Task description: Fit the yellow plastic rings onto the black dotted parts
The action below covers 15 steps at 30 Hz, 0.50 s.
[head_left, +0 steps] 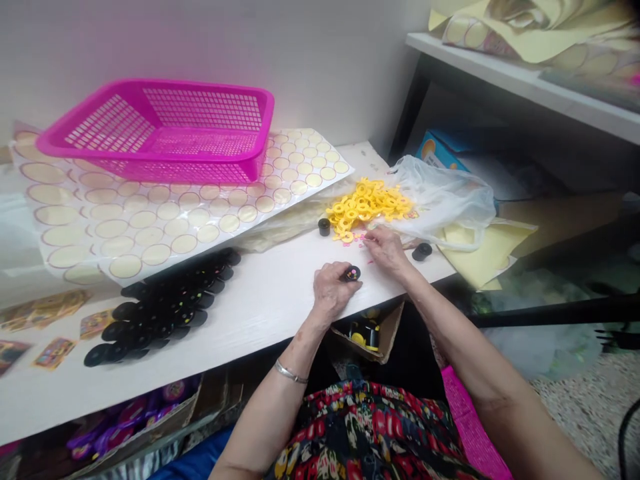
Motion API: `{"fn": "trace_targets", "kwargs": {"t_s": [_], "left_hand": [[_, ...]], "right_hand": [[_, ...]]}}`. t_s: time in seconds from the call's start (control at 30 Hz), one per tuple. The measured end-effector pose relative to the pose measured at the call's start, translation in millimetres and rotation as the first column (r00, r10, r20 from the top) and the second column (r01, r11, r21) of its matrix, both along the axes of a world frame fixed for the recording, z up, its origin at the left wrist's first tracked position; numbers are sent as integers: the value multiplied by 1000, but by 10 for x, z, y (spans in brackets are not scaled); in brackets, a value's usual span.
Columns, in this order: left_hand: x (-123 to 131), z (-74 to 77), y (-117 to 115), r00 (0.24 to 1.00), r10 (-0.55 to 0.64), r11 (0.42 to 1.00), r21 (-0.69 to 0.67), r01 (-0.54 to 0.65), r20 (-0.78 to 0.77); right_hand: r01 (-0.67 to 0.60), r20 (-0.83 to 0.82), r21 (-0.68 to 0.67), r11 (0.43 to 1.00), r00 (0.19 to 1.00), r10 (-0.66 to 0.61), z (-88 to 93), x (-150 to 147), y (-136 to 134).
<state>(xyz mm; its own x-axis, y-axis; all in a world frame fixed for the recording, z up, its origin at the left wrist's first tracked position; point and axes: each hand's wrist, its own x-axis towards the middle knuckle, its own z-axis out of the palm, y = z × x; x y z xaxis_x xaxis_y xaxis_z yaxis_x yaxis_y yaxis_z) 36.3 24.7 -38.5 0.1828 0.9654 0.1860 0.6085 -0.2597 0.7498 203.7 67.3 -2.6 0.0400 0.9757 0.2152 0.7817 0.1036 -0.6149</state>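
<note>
My left hand [333, 288] is closed round a small black cap [352, 273] with coloured bits inside, held just above the white table [270, 300]. My right hand [385, 247] rests on the table with fingertips pinched at tiny pink pieces [357, 240] beside a heap of yellow plastic rings [367, 203]. What the pinch holds is too small to make out. Two loose black caps lie near: one [324, 227] left of the rings, one [421, 251] right of my right hand.
Rows of black caps [165, 307] lie at centre left. A pink mesh basket [160, 130] sits on sheets of round stickers [150, 220]. A clear plastic bag [445, 197] lies behind the rings. An open carton [367, 333] sits below the table edge.
</note>
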Motion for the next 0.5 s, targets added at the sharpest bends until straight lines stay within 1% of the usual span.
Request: {"fn": "trace_targets", "kwargs": {"t_s": [0.13, 0.17, 0.2, 0.27, 0.33, 0.4, 0.5], "left_hand": [[0, 39, -9, 1000, -7, 1000, -6, 7, -8], [0, 43, -9, 1000, -7, 1000, -4, 7, -8], [0, 44, -8, 1000, -5, 1000, -2, 5, -7], [0, 38, -4, 1000, -1, 1000, -3, 1, -6], [-2, 27, 1, 1000, -3, 1000, -2, 3, -4], [-4, 18, 4, 1000, -1, 1000, 2, 1, 0], [-4, 14, 5, 1000, 6, 1000, -3, -6, 0]], "right_hand": [[-79, 158, -69, 995, 983, 89, 37, -138, 89], [-83, 195, -94, 992, 976, 100, 50, -186, 107], [-65, 233, -124, 990, 968, 92, 61, -238, 126], [14, 307, -181, 983, 951, 43, 74, -343, 167], [95, 352, -210, 973, 936, -15, 74, -436, 209], [139, 359, -216, 966, 932, -53, 67, -500, 241], [181, 321, -209, 961, 941, -107, 46, -515, 261]]}}
